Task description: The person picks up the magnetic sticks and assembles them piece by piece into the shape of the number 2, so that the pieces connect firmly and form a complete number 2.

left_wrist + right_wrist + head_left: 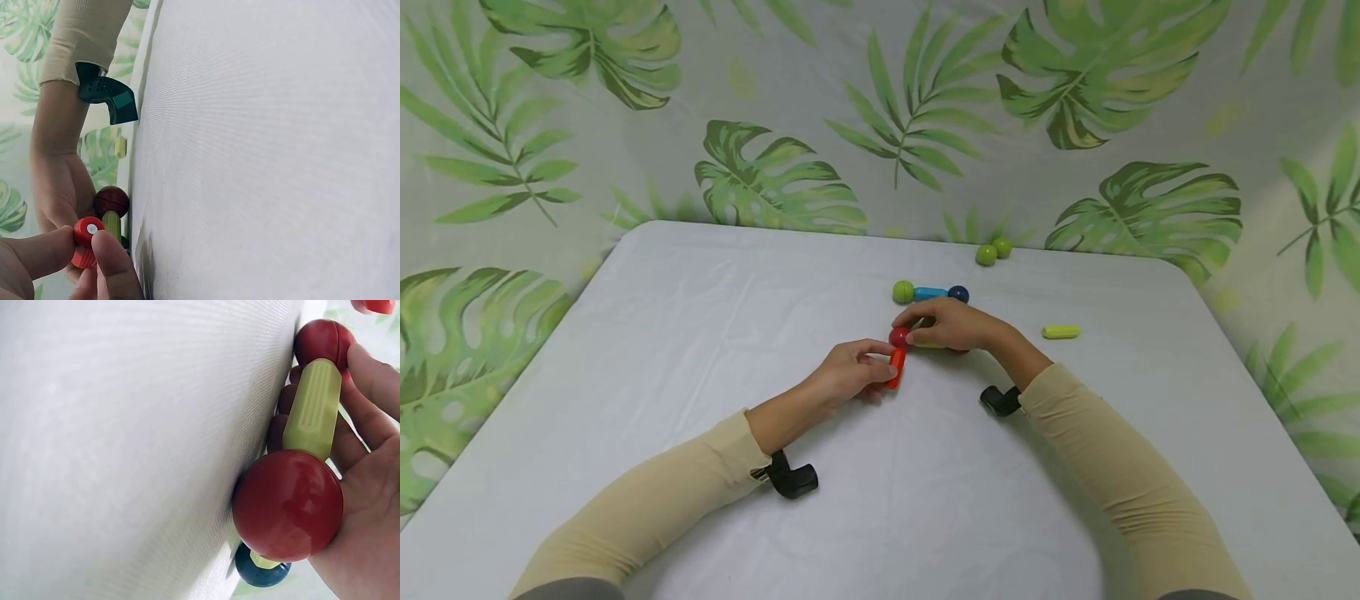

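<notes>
My left hand (850, 371) pinches a short red rod (896, 367) between thumb and fingers, a white dot showing on the rod's end in the left wrist view. Just beyond the rod, my right hand (951, 323) grips a red ball (898, 336) with thumb and fingertips. That ball joins a yellow-green rod (312, 409), whose other end meets a second red ball (289, 505) by the palm. In the right wrist view, the red rod (377, 306) appears apart from the ball. Behind the right hand are a green ball (903, 292), blue rod (931, 293) and dark blue ball (958, 293) in a row.
Two green balls (987, 255) sit at the far edge of the white table (737, 292). A loose yellow rod (1061, 332) lies right of the right hand. Black wrist cameras (793, 479) hang under both forearms. Leaf-print cloth (917, 108) covers the background.
</notes>
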### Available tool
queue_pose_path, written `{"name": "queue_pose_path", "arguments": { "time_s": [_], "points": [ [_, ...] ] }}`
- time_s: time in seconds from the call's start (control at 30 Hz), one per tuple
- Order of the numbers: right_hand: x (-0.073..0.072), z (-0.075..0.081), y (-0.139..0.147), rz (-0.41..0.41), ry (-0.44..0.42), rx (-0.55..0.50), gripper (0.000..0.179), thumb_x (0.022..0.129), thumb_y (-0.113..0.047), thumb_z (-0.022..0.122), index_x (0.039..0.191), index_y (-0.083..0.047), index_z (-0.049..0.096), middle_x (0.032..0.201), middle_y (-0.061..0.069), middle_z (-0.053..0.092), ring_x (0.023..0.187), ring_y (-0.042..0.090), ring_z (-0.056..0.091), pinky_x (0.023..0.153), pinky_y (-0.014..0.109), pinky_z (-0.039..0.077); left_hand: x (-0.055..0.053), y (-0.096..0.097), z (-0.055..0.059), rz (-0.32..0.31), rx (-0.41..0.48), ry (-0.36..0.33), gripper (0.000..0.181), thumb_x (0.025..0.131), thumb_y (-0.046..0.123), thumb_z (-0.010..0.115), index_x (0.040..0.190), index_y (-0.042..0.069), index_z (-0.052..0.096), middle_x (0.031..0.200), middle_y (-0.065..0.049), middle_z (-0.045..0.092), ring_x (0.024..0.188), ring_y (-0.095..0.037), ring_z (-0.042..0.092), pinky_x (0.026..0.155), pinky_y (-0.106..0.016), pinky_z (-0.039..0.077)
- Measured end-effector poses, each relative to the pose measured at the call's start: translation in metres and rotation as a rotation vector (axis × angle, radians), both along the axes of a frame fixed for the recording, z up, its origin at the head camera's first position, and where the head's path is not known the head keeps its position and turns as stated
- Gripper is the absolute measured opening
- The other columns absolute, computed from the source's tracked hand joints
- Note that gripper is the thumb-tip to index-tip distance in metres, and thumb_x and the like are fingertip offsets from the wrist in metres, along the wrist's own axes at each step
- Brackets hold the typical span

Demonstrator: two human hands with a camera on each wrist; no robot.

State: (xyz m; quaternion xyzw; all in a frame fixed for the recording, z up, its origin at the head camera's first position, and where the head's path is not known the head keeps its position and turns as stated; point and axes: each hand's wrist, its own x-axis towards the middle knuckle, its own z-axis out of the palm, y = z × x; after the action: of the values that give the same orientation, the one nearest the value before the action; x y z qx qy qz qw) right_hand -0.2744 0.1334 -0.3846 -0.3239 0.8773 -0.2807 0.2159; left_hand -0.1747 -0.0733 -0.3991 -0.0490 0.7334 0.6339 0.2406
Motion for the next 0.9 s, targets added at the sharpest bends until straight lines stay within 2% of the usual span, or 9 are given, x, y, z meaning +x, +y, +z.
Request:
{"name": "queue_pose_path", "arguments": {
  "time_s": [0.2, 0.37, 0.5, 0.7, 0.9],
  "points": [
    [0.001, 0.002, -0.001, 0.001, -0.006, -0.001, 0.032, 0.097, -0.023, 0.063, 0.128, -0.020, 0.066, 0.127, 0.004, 0.065, 0.119, 0.023, 0.057, 0.102, 0.043, 0.048, -0.003, -0.001, -0.001, 0.014, 0.029, -0.034, 0.038, 0.093, 0.010, 0.065, 0.130, 0.005, 0.059, 0.090, -0.003, 0.069, 0.067, -0.011, 0.064, 0.065, -0.020, 0.057],
    [0.001, 0.002, -0.001, -0.015, -0.007, 0.013, 0.032, 0.096, -0.022, 0.064, 0.128, -0.021, 0.066, 0.125, 0.003, 0.065, 0.116, 0.021, 0.055, 0.101, 0.042, 0.047, -0.007, 0.000, 0.000, -0.005, 0.033, -0.061, 0.034, 0.093, 0.010, 0.065, 0.125, 0.002, 0.061, 0.097, -0.008, 0.071, 0.071, -0.011, 0.067, 0.068, -0.021, 0.058],
    [0.000, 0.002, -0.001, -0.018, -0.008, 0.013, 0.032, 0.096, -0.021, 0.063, 0.128, -0.020, 0.067, 0.123, 0.003, 0.066, 0.113, 0.020, 0.054, 0.099, 0.039, 0.046, -0.010, 0.000, 0.003, 0.006, 0.054, -0.091, 0.032, 0.093, 0.007, 0.064, 0.123, -0.001, 0.060, 0.099, -0.011, 0.071, 0.072, -0.011, 0.069, 0.069, -0.021, 0.059],
    [0.000, 0.001, -0.001, -0.025, -0.014, 0.012, 0.032, 0.096, -0.022, 0.064, 0.128, -0.020, 0.067, 0.122, 0.003, 0.065, 0.111, 0.020, 0.054, 0.098, 0.038, 0.046, -0.013, 0.000, 0.003, 0.011, 0.065, -0.104, 0.033, 0.093, 0.006, 0.064, 0.124, -0.002, 0.059, 0.094, -0.010, 0.071, 0.070, -0.011, 0.069, 0.067, -0.021, 0.059],
    [0.000, 0.000, 0.000, -0.014, -0.006, 0.004, 0.033, 0.096, -0.022, 0.063, 0.129, -0.019, 0.066, 0.124, 0.003, 0.066, 0.113, 0.020, 0.054, 0.100, 0.040, 0.046, -0.017, -0.001, 0.000, -0.004, 0.051, -0.113, 0.032, 0.094, 0.008, 0.065, 0.124, -0.001, 0.060, 0.095, -0.010, 0.071, 0.069, -0.010, 0.070, 0.067, -0.021, 0.059]
  ]
}}
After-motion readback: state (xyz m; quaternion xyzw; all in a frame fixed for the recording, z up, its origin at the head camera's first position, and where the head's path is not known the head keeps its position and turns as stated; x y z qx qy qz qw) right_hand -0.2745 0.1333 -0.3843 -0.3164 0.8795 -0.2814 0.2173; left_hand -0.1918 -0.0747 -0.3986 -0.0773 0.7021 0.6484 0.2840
